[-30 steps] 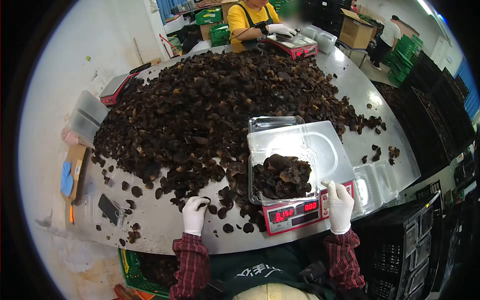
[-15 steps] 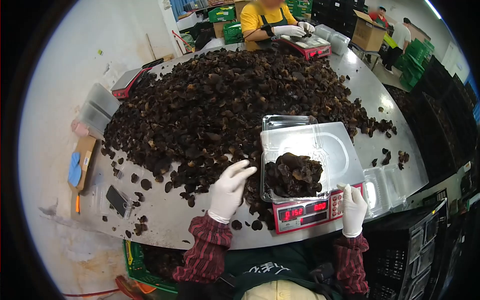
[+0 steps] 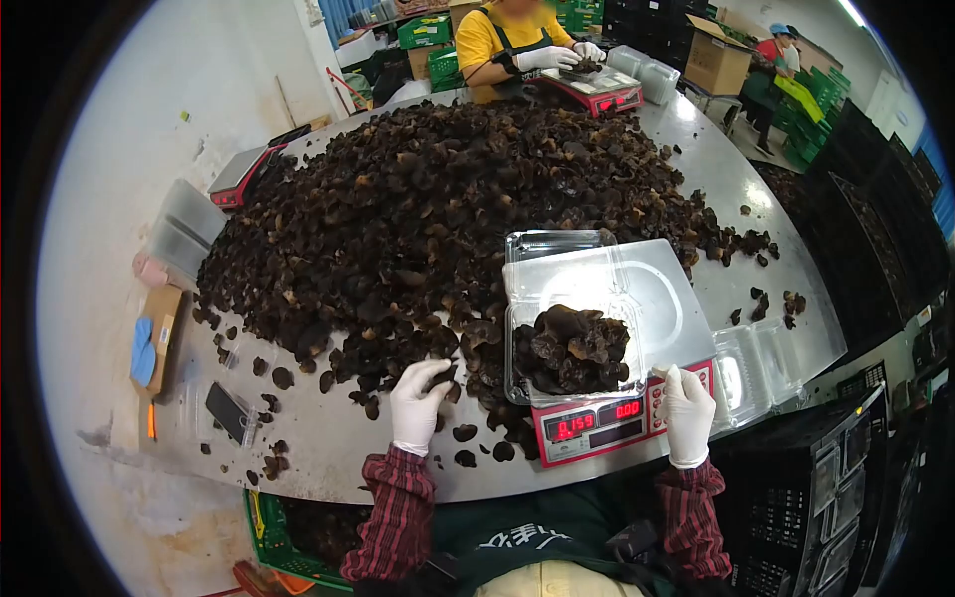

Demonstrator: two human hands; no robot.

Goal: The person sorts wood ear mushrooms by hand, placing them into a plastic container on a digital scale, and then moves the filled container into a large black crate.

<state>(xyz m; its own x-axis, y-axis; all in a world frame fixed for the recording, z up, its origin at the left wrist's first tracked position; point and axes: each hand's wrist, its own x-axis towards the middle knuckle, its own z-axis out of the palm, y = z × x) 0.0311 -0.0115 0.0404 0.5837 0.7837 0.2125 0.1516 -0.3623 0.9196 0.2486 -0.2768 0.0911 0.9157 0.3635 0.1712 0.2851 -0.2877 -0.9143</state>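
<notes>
My gloved left hand (image 3: 416, 408) is at the near edge of a big heap of dark wood ear mushrooms (image 3: 438, 189), its thumb and fingers closing around a small dark mushroom piece. Just right of it, an open clear plastic box (image 3: 637, 343) holds a mound of wood ears (image 3: 569, 348). The box rests on the steel pan of a red digital scale (image 3: 691, 298), whose display reads 0.159. Beside the scale's front right corner is my gloved right hand (image 3: 688, 418), fingers curled together near the keypad; whatever they may hold is hidden.
Stacked clear boxes (image 3: 751, 373) lie right of the scale. A phone (image 3: 227, 413) and loose mushroom bits lie left. Across the table (image 3: 318, 478), a person in yellow (image 3: 476, 50) works at another red scale (image 3: 602, 99). A green crate (image 3: 267, 527) stands below.
My left hand has moved left and down from beside the box to the loose mushrooms. The scale reading rose from 0.152 to 0.159. My right hand stays beside the scale.
</notes>
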